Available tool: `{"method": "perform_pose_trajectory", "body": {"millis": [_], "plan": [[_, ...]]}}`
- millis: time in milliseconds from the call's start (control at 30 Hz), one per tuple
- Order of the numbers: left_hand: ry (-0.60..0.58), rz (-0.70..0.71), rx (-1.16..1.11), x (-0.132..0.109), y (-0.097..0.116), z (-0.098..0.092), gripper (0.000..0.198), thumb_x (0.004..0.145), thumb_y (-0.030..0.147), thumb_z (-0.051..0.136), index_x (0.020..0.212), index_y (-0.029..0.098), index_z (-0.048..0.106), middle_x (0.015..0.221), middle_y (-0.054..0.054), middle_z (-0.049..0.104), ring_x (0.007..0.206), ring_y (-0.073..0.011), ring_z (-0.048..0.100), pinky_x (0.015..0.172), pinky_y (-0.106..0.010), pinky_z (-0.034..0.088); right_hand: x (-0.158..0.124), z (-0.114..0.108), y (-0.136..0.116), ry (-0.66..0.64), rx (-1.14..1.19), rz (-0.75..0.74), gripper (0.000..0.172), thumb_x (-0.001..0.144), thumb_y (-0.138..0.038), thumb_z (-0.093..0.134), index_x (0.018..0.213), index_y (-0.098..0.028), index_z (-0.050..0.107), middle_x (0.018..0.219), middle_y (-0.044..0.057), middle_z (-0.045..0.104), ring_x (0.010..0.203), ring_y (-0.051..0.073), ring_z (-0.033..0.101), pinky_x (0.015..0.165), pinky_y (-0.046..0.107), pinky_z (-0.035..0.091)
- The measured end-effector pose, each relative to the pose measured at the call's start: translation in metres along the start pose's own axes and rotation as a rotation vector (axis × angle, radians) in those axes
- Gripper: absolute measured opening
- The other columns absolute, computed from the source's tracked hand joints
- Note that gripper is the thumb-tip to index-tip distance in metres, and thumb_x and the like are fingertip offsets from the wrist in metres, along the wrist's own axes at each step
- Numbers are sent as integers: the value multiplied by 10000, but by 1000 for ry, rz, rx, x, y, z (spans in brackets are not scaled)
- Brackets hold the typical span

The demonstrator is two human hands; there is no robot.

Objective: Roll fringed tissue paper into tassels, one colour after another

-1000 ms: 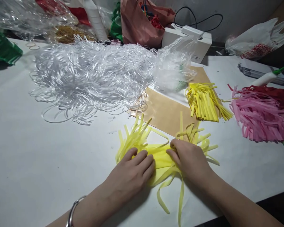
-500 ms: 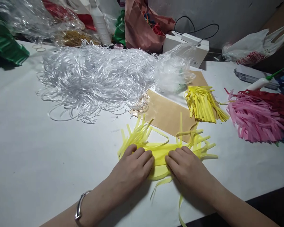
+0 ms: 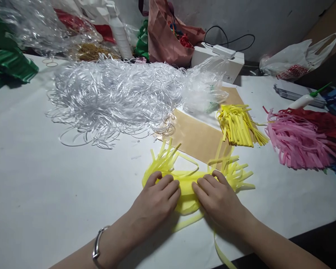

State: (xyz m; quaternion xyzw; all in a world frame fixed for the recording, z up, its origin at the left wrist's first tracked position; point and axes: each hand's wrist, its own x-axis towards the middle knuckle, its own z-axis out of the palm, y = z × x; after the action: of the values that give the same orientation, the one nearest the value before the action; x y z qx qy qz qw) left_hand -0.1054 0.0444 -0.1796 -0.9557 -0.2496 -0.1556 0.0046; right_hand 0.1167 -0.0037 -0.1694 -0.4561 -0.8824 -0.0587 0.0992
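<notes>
A yellow fringed tissue-paper tassel (image 3: pixel 187 188) lies across the white table in front of me, its cut strips fanning out at both ends. On its left part, my left hand (image 3: pixel 161 192) has its fingers curled closed over the folded middle band. My right hand (image 3: pixel 214 194) grips the same band a short way to the right. Between the hands a stretch of smooth yellow sheet shows. Loose yellow strips trail toward the table's front edge. The fingertips and thumbs are mostly hidden under the hands.
Behind my hands lie a brown paper sheet (image 3: pixel 197 138) and a heap of white cord (image 3: pixel 114 97). To the right are a finished-looking yellow tassel (image 3: pixel 238 125), pink fringe (image 3: pixel 299 140), and a white glue bottle (image 3: pixel 302 101). A white box (image 3: pixel 235 65) stands at the back.
Both hands keep hold of the yellow tassel, with the right hand slightly closer to the left. The band between them looks more bunched, and the loose strips below have shifted. The camera view has moved slightly.
</notes>
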Motion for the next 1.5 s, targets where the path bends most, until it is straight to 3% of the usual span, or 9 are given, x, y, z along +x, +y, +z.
{"method": "perform_pose_trajectory", "body": {"millis": [167, 467, 800, 867, 1000, 1100, 1167, 1300, 1500], "plan": [[-11, 50, -30, 0, -5, 1, 209, 957, 44, 479, 899, 183, 624, 892, -31, 691, 906, -215, 580, 904, -406, 331, -8, 3, 13, -9, 47, 4, 280, 924, -10, 417, 895, -147, 659, 836, 71, 635, 798, 214, 532, 930, 409, 349], [-32, -212, -233, 9, -6, -3, 345, 1025, 170, 360, 803, 190, 624, 837, -33, 664, 786, -195, 559, 771, -376, 328, -13, -7, 26, -15, 281, 283, 207, 982, -143, 504, 822, -179, 630, 934, 55, 604, 928, 215, 537, 891, 392, 354], [-103, -364, -59, 14, -4, 3, 315, 986, 204, 426, 719, 190, 591, 782, -46, 600, 755, -230, 528, 739, -401, 312, 6, 11, 30, -123, 127, 452, 181, 931, -203, 593, 752, -177, 580, 813, 41, 603, 822, 226, 543, 759, 362, 313], [-104, -362, -27, 14, -4, 4, 304, 981, 200, 438, 713, 191, 580, 779, -48, 594, 756, -233, 519, 737, -403, 311, 5, 9, 31, -59, 87, 468, 124, 936, -201, 598, 816, -172, 595, 836, 53, 623, 831, 233, 551, 796, 379, 323], [-121, -373, -28, 16, -3, 5, 245, 960, 176, 463, 737, 195, 562, 776, -41, 587, 759, -238, 512, 730, -403, 307, 7, -2, 25, 168, 157, 178, 152, 999, -142, 481, 1040, -167, 625, 1017, 97, 667, 1003, 236, 564, 973, 437, 307], [-128, -385, -81, 17, -4, 5, 169, 929, 102, 491, 807, 189, 568, 810, -31, 594, 762, -227, 513, 745, -398, 311, 6, -5, 17, 63, 291, -129, 162, 1016, -238, 498, 965, -173, 638, 848, 43, 658, 859, 192, 558, 873, 371, 345], [-93, -326, -120, 17, -5, 5, 160, 902, 55, 517, 850, 190, 586, 917, -46, 627, 833, -235, 528, 788, -409, 317, 2, -5, 14, -35, 303, -214, 237, 1008, -294, 520, 827, -182, 623, 725, 9, 609, 740, 173, 508, 784, 349, 337], [-38, -138, -183, 17, -7, 6, 174, 887, 51, 537, 836, 198, 616, 964, -39, 665, 930, -250, 541, 875, -445, 312, -13, -7, 14, -128, 383, -221, 386, 990, -450, 547, 706, -193, 600, 668, -1, 591, 698, 168, 487, 782, 351, 348], [-49, -119, -240, 19, -5, 2, 155, 873, 96, 540, 787, 191, 627, 831, -29, 657, 863, -237, 554, 876, -461, 325, -8, -4, 20, 50, 292, -24, 252, 1007, -130, 463, 864, -163, 667, 755, 35, 608, 720, 174, 481, 686, 311, 336]]}}
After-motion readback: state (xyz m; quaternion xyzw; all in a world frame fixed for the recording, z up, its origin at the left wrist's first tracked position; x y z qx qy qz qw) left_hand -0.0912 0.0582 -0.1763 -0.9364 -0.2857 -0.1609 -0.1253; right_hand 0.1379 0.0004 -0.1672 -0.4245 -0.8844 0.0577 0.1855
